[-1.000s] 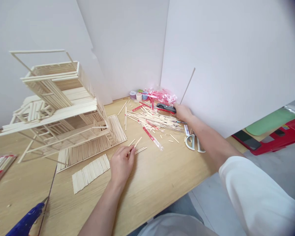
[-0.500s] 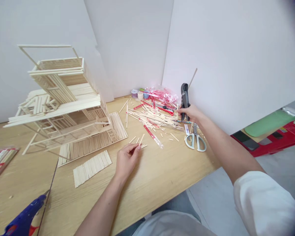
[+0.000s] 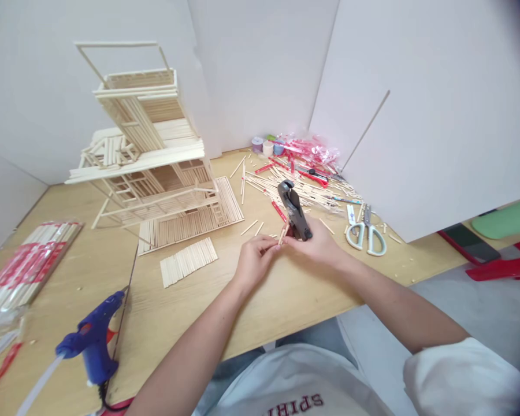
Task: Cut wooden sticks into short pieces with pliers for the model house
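Note:
My left hand (image 3: 256,259) pinches a short wooden stick (image 3: 281,236) between its fingertips, low over the table. Close against it, my right hand (image 3: 316,244) grips a dark grey plier-like hand tool (image 3: 295,209), which stands upright; its exact kind is unclear. The fingertips of both hands meet around the stick, so part of it is hidden. A few loose short sticks (image 3: 249,227) lie just beyond my left hand. To its left rests a flat panel of sticks joined side by side (image 3: 188,263).
A stick-built model house (image 3: 156,167) stands at the back left. Nearer are a blue glue gun (image 3: 96,335) and packs of sticks (image 3: 30,263). Scissors (image 3: 367,234), a red utility knife (image 3: 316,178) and a heap of sticks (image 3: 301,188) lie to the right. White boards (image 3: 260,69) enclose the back.
My right hand has brought the hand tool from the stick heap leftward and nearer, up to my left hand. The view has turned left and shows more of the glue gun.

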Available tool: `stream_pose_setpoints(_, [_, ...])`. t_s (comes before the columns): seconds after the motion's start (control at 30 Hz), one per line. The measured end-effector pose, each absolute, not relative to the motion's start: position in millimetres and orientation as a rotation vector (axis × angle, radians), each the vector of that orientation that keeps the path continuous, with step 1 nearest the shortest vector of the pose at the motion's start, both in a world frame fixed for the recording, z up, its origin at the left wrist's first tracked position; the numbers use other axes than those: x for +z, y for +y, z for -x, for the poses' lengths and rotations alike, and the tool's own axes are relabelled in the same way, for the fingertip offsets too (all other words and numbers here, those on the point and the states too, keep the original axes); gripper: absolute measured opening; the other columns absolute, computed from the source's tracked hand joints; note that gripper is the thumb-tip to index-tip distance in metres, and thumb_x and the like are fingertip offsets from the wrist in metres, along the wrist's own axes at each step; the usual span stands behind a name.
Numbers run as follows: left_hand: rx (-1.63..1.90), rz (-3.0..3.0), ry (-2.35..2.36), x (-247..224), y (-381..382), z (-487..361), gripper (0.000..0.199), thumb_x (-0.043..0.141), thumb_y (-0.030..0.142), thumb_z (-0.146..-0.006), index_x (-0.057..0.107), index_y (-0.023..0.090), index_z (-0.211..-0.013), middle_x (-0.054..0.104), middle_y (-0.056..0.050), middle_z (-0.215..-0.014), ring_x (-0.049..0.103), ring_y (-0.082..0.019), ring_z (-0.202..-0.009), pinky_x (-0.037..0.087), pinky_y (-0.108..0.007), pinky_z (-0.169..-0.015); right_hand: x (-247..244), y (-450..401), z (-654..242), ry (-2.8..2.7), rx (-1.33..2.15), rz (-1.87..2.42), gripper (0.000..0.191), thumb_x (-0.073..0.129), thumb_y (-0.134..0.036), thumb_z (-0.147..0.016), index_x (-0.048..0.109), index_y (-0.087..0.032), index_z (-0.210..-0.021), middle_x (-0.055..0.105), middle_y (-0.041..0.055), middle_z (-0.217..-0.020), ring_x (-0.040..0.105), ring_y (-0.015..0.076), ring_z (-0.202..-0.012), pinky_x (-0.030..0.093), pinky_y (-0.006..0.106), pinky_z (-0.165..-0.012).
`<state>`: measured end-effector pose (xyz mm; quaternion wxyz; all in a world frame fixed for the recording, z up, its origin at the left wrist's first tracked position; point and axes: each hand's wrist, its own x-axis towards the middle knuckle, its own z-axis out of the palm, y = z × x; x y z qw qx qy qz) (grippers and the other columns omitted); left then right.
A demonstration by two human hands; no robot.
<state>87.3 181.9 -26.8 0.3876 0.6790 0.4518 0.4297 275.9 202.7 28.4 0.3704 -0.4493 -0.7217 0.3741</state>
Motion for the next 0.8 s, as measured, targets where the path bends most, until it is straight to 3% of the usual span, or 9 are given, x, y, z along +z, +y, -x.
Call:
stream_pose_setpoints(0.37, [0.827, -2.268, 1.355, -32, 181, -91, 0.018, 0.064, 0.027, -0.093, 0.079, 0.018, -0.088, 0.068, -0.008, -0.087, 0.061, -0.021, -0.085, 0.048, -0.034, -0.077, 1, 195, -276, -1.973, 0.881, 1.139, 0.013, 0.069, -0.026, -0.082, 0.061, -0.021, -0.09, 0.068, 0.0005, -0.082, 0.062, 0.0167, -0.073, 0.047, 0.029, -0.069])
stream_pose_setpoints(0.57, [0.867, -2.221, 1.312, -33, 182, -91, 0.013, 0.066, 0.024, -0.093, 0.078, 0.02, -0.094, 0.072, -0.007, -0.092, 0.064, -0.021, -0.088, 0.05, -0.032, -0.081, -4, 190, -276, -2.012, 0.78, 1.144, 0.012, 0.067, -0.025, -0.084, 0.061, -0.021, -0.093, 0.068, 0.0014, -0.083, 0.063, 0.0182, -0.073, 0.047, 0.03, -0.069])
stream_pose_setpoints(0.8, [0.779, -2.322, 1.318, -29, 185, -93, 0.019, 0.063, 0.025, -0.094, 0.077, 0.018, -0.084, 0.07, -0.007, -0.082, 0.062, -0.02, -0.08, 0.046, -0.031, -0.073, -2, 190, -278, -2.004, 0.804, 1.176, 0.015, 0.07, -0.026, -0.083, 0.063, -0.021, -0.095, 0.069, 0.0024, -0.085, 0.064, 0.02, -0.075, 0.046, 0.032, -0.071])
